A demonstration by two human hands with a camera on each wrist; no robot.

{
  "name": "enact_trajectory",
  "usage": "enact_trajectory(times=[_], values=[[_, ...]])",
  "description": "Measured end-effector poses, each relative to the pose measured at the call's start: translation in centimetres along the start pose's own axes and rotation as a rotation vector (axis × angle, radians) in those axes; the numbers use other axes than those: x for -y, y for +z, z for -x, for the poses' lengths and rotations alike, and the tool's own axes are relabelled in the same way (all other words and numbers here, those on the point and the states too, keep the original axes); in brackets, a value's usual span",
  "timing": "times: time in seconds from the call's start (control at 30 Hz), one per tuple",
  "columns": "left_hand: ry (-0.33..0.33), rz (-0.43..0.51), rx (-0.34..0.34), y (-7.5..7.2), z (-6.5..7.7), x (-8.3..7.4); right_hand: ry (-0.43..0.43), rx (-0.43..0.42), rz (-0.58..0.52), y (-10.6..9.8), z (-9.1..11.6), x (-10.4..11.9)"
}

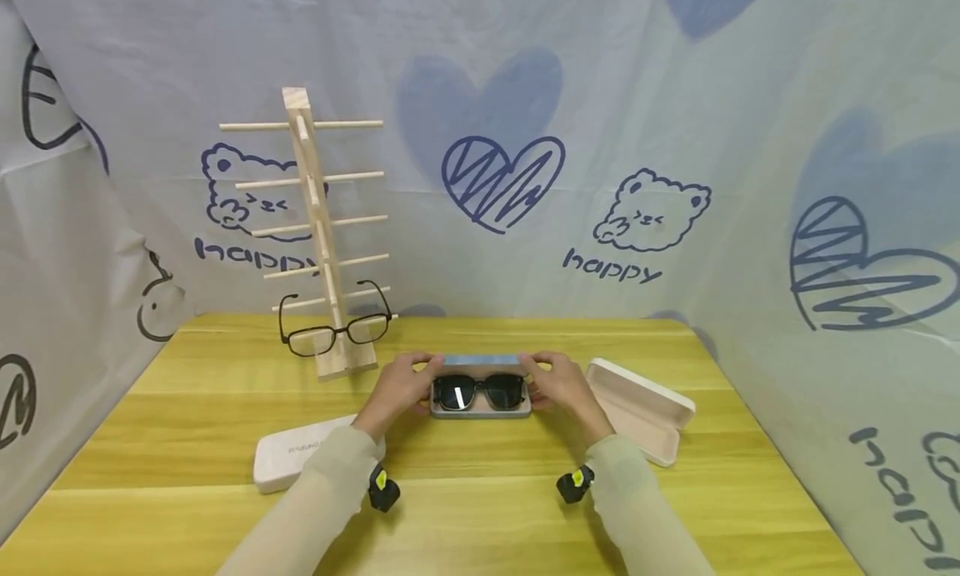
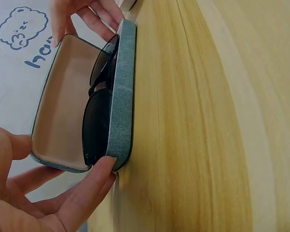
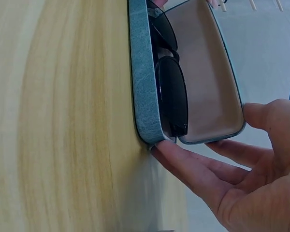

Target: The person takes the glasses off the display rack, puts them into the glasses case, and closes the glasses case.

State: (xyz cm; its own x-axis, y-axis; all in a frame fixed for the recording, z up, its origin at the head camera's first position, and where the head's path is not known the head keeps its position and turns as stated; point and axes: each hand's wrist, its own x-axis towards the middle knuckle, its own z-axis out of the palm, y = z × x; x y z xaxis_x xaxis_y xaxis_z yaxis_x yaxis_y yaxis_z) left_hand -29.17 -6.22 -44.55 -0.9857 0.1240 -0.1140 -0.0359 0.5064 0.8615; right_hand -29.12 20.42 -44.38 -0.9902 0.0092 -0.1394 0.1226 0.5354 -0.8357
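Observation:
A blue-green glasses case (image 1: 480,414) lies on the table in front of me, its pale-lined lid (image 2: 63,106) raised. Dark sunglasses (image 1: 504,391) sit folded in its base, lenses toward me. At the left end my left hand (image 1: 397,390) grips the case, thumb on the lid's edge and fingertips at the corner of the base. My right hand (image 1: 564,390) holds the other end the same way. In the right wrist view, its thumb (image 3: 255,116) is on the lid rim and a finger touches the base (image 3: 144,72).
A wooden glasses stand (image 1: 315,201) with several pegs rises at the back left, black-framed eyeglasses (image 1: 335,338) on a low peg. A closed white case (image 1: 288,453) lies by the left forearm. An opened white case (image 1: 637,413) is right of the right hand. Printed cloth hangs behind.

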Motion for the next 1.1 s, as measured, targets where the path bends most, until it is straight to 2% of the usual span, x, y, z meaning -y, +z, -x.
enact_trajectory(times=[0.47,0.8,1.1], values=[[0.019,-0.001,0.015,-0.1,-0.1,0.6,-0.009,0.025,-0.049,0.1,0.3,-0.1],[0.040,-0.001,0.006,-0.1,0.7,0.8,-0.055,0.065,-0.049,0.0,0.7,-0.3],[0.042,-0.008,0.014,-0.1,1.1,0.9,-0.052,0.102,-0.078,-0.4,0.8,-0.7]])
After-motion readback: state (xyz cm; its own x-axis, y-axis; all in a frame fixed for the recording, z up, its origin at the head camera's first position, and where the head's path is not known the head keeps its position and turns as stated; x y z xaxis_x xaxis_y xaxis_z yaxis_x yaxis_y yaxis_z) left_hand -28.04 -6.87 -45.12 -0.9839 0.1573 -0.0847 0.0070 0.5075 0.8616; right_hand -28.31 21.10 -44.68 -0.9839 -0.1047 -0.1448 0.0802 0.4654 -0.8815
